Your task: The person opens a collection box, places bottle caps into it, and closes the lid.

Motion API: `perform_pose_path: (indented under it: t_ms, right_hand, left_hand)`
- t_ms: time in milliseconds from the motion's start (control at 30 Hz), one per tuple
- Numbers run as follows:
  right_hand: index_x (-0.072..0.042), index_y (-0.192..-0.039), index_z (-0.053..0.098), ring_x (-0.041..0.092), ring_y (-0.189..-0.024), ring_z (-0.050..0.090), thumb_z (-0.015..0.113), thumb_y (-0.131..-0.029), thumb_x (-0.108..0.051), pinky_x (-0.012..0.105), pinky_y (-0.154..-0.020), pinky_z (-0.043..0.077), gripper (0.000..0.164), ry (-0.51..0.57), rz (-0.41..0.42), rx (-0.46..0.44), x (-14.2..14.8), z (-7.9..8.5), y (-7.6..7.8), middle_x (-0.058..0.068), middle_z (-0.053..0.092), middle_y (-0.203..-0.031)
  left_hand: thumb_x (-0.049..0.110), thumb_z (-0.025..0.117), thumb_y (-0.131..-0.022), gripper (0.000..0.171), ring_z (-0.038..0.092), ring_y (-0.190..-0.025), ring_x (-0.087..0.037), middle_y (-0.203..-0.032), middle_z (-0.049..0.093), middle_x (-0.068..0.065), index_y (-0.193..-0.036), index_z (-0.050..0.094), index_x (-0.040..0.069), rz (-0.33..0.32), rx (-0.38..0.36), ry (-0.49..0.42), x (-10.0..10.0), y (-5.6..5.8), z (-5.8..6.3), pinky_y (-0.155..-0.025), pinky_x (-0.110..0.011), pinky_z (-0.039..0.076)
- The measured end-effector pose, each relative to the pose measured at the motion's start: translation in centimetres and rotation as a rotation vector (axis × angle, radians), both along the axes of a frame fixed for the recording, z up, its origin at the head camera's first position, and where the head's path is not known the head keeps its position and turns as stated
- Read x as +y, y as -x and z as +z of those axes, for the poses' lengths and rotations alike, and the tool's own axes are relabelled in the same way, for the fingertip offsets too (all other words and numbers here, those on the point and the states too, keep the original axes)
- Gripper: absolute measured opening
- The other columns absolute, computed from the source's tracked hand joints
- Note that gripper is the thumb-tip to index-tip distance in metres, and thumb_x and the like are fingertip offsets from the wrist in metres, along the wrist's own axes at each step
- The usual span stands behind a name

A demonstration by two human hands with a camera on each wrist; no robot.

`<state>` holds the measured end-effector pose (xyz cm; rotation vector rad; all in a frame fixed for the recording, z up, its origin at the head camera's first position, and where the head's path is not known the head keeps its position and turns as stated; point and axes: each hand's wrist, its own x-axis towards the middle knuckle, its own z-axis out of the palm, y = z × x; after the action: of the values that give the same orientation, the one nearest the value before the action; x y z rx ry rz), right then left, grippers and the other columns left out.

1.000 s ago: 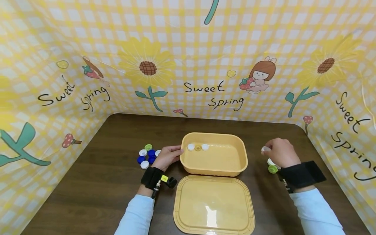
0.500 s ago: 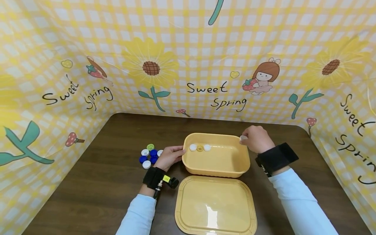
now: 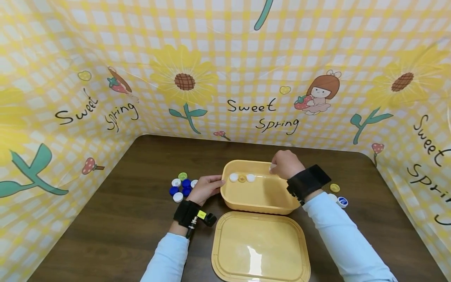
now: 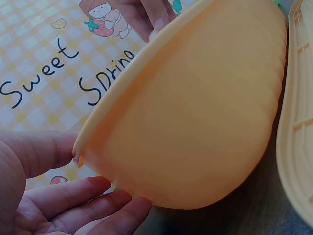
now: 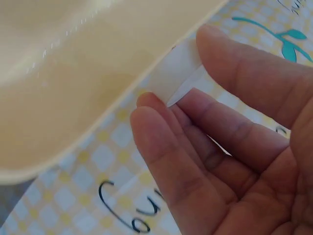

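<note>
My right hand is over the back right part of a yellow plastic box, pinching a white bottle cap between thumb and fingers. Inside the box, two white caps flank a yellow cap in a row along the back wall. At the box's left end, my left hand holds the rim; in the left wrist view its thumb lies at the rim and its fingers touch the outer wall below.
A yellow lid lies flat in front of the box. Several blue, white and green caps are left of the left hand. Right of the box lie a yellow cap and a blue-and-white cap, with others partly behind the right forearm.
The right hand has carried the white cap leftward from the right-hand caps to above the box. My left hand stays at the box's left end.
</note>
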<state>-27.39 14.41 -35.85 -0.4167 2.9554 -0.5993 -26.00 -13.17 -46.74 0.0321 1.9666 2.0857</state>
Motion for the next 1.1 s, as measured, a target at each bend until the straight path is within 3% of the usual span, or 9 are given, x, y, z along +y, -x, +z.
perform_pose_path:
  t_ms: [133,267,400,600,867,1100]
  right_hand:
    - [-0.016,-0.050,0.033,0.011,-0.050,0.015,0.074,-0.084,-0.006,0.026,-0.052,0.018,0.055,0.011,0.053,-0.001,-1.2,-1.1,0.4,-0.005,0.019,-0.054]
    - [-0.018,-0.050,0.028,0.010,-0.053,0.011,0.076,-0.080,-0.003,0.025,-0.052,0.017,0.058,-0.020,0.074,0.019,-2.0,-2.4,1.1,-0.006,0.015,-0.055]
    - [-0.017,-0.049,0.028,0.010,-0.053,0.012,0.077,-0.077,-0.002,0.024,-0.051,0.017,0.058,-0.067,0.051,0.008,-2.7,-3.7,1.8,-0.006,0.016,-0.055]
    - [-0.016,-0.051,0.026,0.011,-0.052,0.011,0.065,-0.082,0.003,0.025,-0.050,0.015,0.053,-0.097,0.022,-0.048,-3.3,-5.4,2.4,-0.005,0.015,-0.055]
    - [-0.014,-0.053,0.033,0.014,-0.049,0.023,0.066,-0.078,0.006,0.026,-0.048,0.024,0.045,-0.099,0.037,0.045,-3.7,-7.5,3.1,-0.004,0.024,-0.052]
    - [-0.009,-0.059,0.047,0.018,-0.054,0.035,0.066,-0.078,0.005,0.030,-0.052,0.032,0.030,-0.127,0.034,0.091,-4.0,-8.1,3.1,0.001,0.040,-0.056]
  left_hand:
    - [0.004,0.059,-0.096,0.037,0.059,-0.113,-0.032,-0.126,0.057,-0.028,-0.129,0.054,-0.013,-0.001,-0.001,0.005,0.0,0.0,0.1,-0.090,-0.036,0.052]
    - [0.003,0.058,-0.097,0.037,0.057,-0.115,-0.035,-0.127,0.056,-0.029,-0.129,0.053,-0.014,-0.006,0.006,-0.002,0.0,0.1,-0.1,-0.091,-0.037,0.051]
    - [0.003,0.058,-0.097,0.037,0.057,-0.116,-0.035,-0.127,0.056,-0.029,-0.129,0.054,-0.014,-0.007,0.005,0.000,0.0,0.2,-0.1,-0.092,-0.038,0.051]
    - [0.004,0.058,-0.097,0.038,0.056,-0.117,-0.036,-0.128,0.056,-0.029,-0.130,0.053,-0.013,-0.018,-0.010,0.004,-0.1,0.0,0.1,-0.093,-0.039,0.050]
    - [0.005,0.058,-0.097,0.037,0.057,-0.116,-0.035,-0.128,0.056,-0.029,-0.130,0.053,-0.013,-0.018,-0.006,0.013,-0.2,-0.1,0.1,-0.092,-0.038,0.050]
    - [0.006,0.060,-0.096,0.038,0.059,-0.113,-0.033,-0.127,0.058,-0.027,-0.129,0.055,-0.011,-0.015,-0.012,0.015,-0.1,-0.1,0.1,-0.090,-0.036,0.052]
